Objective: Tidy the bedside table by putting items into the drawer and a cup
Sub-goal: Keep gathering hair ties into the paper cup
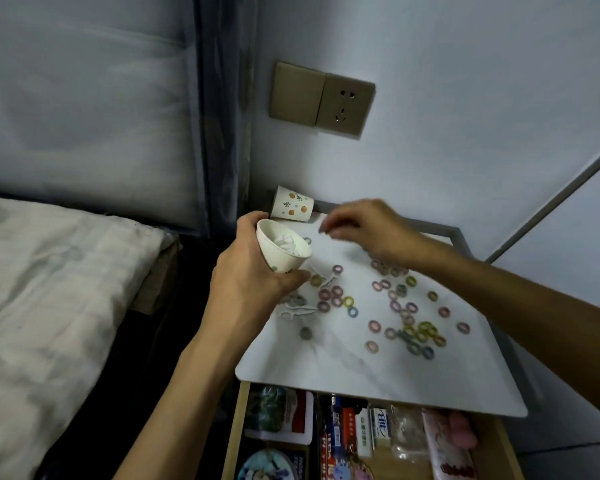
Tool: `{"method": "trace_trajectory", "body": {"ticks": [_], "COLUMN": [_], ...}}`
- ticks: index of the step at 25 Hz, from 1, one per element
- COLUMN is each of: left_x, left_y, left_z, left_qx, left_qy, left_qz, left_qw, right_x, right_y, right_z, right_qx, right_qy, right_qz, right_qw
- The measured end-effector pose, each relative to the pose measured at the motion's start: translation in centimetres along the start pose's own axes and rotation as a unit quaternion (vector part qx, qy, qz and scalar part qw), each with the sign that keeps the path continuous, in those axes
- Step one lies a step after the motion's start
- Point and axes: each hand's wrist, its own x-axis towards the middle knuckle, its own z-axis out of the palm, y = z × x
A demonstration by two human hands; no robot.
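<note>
Left hand grips one cup | right hand: grip unclear | second cup behind

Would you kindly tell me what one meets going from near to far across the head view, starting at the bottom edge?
Open drawer → coloured rings scattered on the tabletop → paper cup lying on its side → wall socket.

You have bare table along the near edge, while scattered rings crowd the middle and right, white picks lie at left, and a tipped cup blocks the back corner by the wall.
</note>
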Motion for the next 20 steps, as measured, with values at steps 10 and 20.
{"method": "trace_trajectory", "body": {"ticks": [10,20], "left_x": [0.2,0.2], "left_y": [-1.4,-1.6], "left_z": [-2.4,-3.3], "left_qx": [-0.007,-0.008], "left_qy": [0.058,0.076], "left_qz": [-0.008,-0.011], "left_qw": [0.998,0.997], "right_x": [-1.0,1.6], "right_y": [7.1,5.7], "right_z": [9.2,9.3], "right_qx": [-0.102,-0.083], "right_qy": [-0.057,-0.032], "right_qz": [0.078,0.125], "right_qw": [0.990,0.988]}}
